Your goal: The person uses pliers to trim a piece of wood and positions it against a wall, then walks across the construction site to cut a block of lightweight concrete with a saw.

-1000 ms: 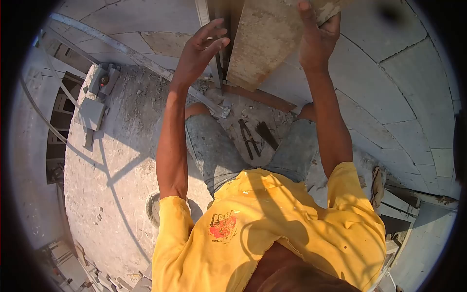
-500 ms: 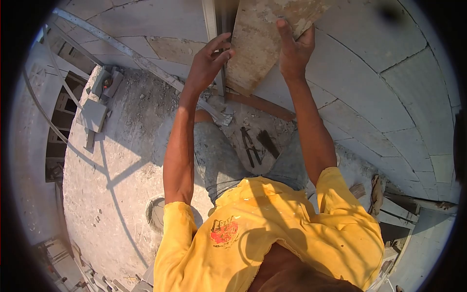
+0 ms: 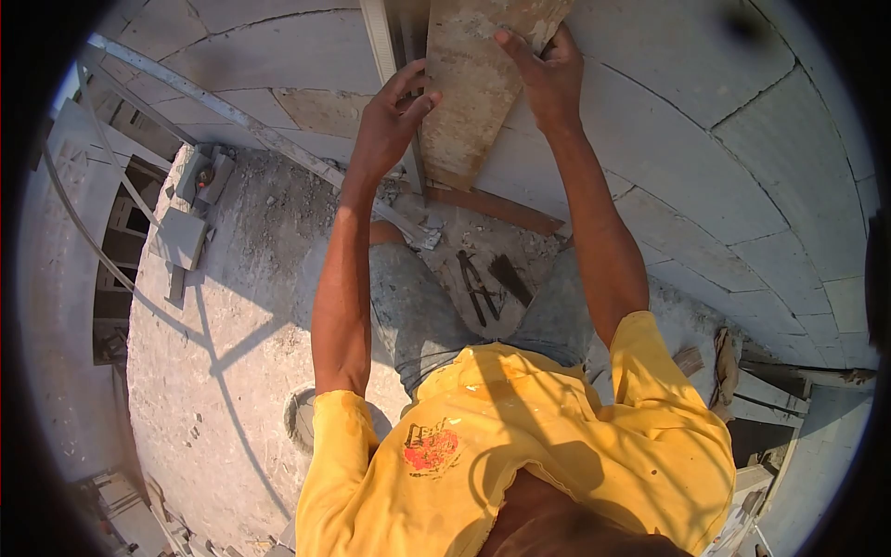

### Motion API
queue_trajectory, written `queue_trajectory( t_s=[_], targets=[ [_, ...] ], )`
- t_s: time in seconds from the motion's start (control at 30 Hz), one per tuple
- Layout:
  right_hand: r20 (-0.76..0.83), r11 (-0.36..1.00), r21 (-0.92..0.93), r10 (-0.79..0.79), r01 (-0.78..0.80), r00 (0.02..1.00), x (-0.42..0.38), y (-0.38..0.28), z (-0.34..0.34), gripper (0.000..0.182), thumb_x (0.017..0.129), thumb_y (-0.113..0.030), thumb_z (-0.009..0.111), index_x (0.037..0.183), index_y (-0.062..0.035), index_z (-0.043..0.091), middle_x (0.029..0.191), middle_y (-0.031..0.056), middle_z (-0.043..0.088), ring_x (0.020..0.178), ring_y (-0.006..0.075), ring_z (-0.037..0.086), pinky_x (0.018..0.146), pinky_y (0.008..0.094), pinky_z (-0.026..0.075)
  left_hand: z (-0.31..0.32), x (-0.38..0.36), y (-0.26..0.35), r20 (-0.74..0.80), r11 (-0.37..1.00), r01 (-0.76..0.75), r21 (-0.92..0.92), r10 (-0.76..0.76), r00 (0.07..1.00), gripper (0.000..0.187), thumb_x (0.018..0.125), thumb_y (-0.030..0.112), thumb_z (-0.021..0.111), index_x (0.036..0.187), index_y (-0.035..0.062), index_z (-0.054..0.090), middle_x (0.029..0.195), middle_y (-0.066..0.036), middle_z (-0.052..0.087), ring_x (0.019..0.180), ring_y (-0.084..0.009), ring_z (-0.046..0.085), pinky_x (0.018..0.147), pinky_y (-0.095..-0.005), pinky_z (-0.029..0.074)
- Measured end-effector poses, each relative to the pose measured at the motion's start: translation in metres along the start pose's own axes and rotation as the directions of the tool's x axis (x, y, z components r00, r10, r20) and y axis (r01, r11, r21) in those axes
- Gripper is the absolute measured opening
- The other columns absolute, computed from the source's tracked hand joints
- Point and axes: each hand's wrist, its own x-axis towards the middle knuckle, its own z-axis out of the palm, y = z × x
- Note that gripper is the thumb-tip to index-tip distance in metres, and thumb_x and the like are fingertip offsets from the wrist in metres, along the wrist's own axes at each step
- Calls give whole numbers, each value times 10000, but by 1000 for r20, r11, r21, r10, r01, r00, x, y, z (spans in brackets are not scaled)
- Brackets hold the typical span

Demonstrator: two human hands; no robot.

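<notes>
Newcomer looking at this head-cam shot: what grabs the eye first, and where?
The bright yellow shirt, filling bottom centre. Then the stained board at the top, held at its right edge by the right hand, the left hand close by its left edge. Near centre, dark pincers lie on the dusty floor.

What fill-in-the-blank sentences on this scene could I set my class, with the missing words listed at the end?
1. The right hand holds the board with its fingers behind the edge and its ____ on the face.
2. On the floor, the pincers lie to the ____ of the brush.
3. The person's shirt is ____ in colour.

Missing words: thumb; left; yellow.
</notes>
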Motion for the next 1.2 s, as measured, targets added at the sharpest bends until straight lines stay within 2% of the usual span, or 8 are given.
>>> queue_trajectory(
  t_s=[0.1,0.2,0.5,0.7,0.9,1.0,1.1,1.2],
  targets=[
    [-35,999,20,-34,34,999,1,-8,3,394,855,-217,799,1125,1,612,1051,86,695,929,138,658,815,291,539,2,1,7,-17,1000,-18,-25,18,1000,513,978,213,614,1441,50,463,1305,-144,612,1113,-194,624,946,-325,471],
    [45,935,-348,80,-59,996,-2,7,-3,381,851,-220,796,1114,-7,622,1000,54,694,872,109,640,781,274,524,-3,6,-1,-39,998,-37,-47,35,999,502,983,193,605,1438,36,460,1332,-147,589,1108,-185,623,941,-316,480],
    [-7,998,22,59,-59,998,8,-14,12,396,844,-189,786,1135,20,617,996,115,698,891,127,649,795,296,523,2,7,3,-136,990,-76,-123,59,989,423,966,119,633,1369,36,535,1289,-138,613,1095,-188,644,901,-321,522],
    [81,957,-283,81,-54,993,2,3,9,417,855,-195,756,1187,3,602,1060,145,711,969,237,684,863,358,511,9,18,47,-298,959,-280,47,281,912,361,968,87,609,1318,10,563,1185,-152,635,1035,-223,667,884,-338,540],
    [122,810,-554,308,-192,944,9,-25,1,430,909,-220,721,1229,24,568,1105,147,692,1001,190,657,899,336,501,2,49,101,-478,916,-327,231,400,782,386,993,136,583,1350,-6,540,1239,-180,646,1122,-249,648,930,-361,517],
    [152,720,-677,343,-155,927,2,-36,-8,466,882,-290,708,1247,-31,579,1092,205,689,1007,335,670,877,414,497,7,67,112,-428,918,-258,302,373,823,418,998,157,555,1368,-30,506,1278,-213,623,1177,-273,626,964,-367,497],
    [230,782,-613,311,-111,922,5,-25,-16,464,901,-309,682,1260,-37,568,1111,196,685,1007,330,667,887,419,491,21,72,120,-468,935,-231,270,337,817,414,1000,185,537,1349,-36,516,1210,-190,649,1082,-232,651,908,-341,503],
    [317,824,-561,306,-83,897,16,-15,-24,470,902,-300,681,1272,-36,559,1134,195,678,1020,325,663,901,412,488,22,75,122,-511,958,-262,-121,166,844,422,1016,219,520,1340,-51,507,1185,-187,656,1056,-244,643,902,-349,493]
  ],
)
